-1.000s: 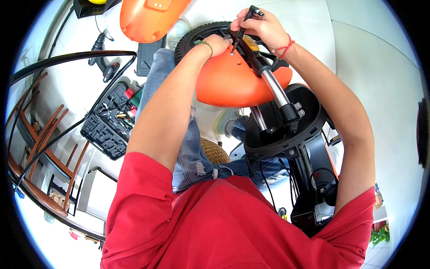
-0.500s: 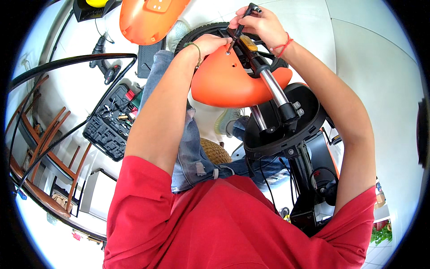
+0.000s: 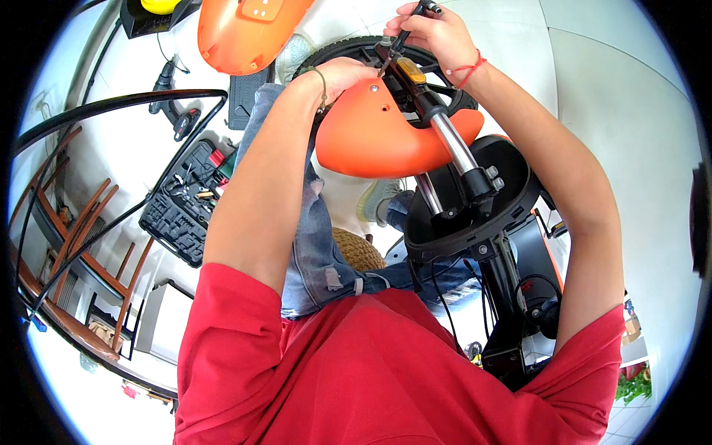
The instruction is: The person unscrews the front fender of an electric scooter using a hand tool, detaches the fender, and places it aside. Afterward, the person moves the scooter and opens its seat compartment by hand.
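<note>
An orange front fender (image 3: 386,144) lies between the two silver-and-black fork tubes (image 3: 456,144) of an upturned wheeled vehicle. My left hand (image 3: 343,76) is closed on the fender's far upper edge, its fingertips partly hidden. A silver screw (image 3: 374,88) sits in the fender near those fingers, with a dark hole (image 3: 385,108) just below it. Over the wheel (image 3: 356,50), my right hand (image 3: 437,35) grips a black T-handled driver (image 3: 402,38). The driver's thin tip points down beside my left fingertips, slightly apart from the screw head. An amber reflector (image 3: 410,70) is on the fork nearby.
To the left lie an opened tool case (image 3: 182,200), a cordless drill (image 3: 172,104) and a black tray (image 3: 248,100). Another orange shell (image 3: 248,37) rests at the far side. A black curved frame (image 3: 111,104) and wooden chairs (image 3: 81,252) stand at the left.
The driver's tip has lifted off the screw head and shifted away toward the wheel. My right hand has moved slightly up and right; my left hand stays at the fender's edge.
</note>
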`<state>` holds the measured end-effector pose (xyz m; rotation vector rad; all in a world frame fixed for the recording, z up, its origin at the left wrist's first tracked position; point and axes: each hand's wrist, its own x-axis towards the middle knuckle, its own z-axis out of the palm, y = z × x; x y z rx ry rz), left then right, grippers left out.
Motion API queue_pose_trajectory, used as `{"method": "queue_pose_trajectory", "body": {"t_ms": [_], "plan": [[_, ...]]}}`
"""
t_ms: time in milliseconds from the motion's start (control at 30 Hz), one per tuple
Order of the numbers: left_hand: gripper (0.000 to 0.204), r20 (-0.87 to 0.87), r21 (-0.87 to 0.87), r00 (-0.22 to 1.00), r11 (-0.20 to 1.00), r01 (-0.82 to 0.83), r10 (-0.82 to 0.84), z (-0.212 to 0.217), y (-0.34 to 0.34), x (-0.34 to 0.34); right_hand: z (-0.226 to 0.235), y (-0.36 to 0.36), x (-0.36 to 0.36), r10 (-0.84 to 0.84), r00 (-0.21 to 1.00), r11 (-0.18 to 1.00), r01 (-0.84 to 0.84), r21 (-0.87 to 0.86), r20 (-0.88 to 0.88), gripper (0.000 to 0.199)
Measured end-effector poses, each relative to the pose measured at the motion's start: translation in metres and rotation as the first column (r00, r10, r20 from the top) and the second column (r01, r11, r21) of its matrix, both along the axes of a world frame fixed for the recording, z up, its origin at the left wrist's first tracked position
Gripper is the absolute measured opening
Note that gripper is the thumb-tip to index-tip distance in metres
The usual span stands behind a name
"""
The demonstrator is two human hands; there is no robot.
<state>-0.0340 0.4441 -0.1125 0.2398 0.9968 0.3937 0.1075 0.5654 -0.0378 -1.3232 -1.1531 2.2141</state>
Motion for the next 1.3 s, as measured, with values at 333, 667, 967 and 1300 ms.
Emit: {"method": "queue_pose_trajectory", "body": {"t_ms": [333, 667, 967, 1300], "plan": [[0.029, -0.067, 0.008, 0.998, 1.000, 0.011, -0.011, 0.016, -0.005, 0.000, 0.001, 0.005, 0.000, -0.059, 0.998, 0.998, 0.059, -0.009, -0.008, 0.014], [0.025, 0.108, 0.166, 0.994, 0.986, 0.003, -0.022, 0.053, -0.034, -0.024, -0.008, 0.003, 0.000, -0.059, 0.998, 0.997, 0.059, 0.047, -0.001, 0.012], [0.019, -0.119, 0.250, 0.993, 0.968, 0.033, -0.003, 0.137, -0.098, -0.036, -0.005, -0.001, -0.006, -0.084, 0.996, 0.995, 0.083, 0.054, 0.027, 0.011], [0.016, -0.297, 0.326, 0.852, 0.885, -0.334, 0.431, 0.221, -0.172, -0.039, 0.038, 0.009, -0.022, 0.261, 0.938, 0.899, -0.323, 0.297, 0.230, 0.022]]}}
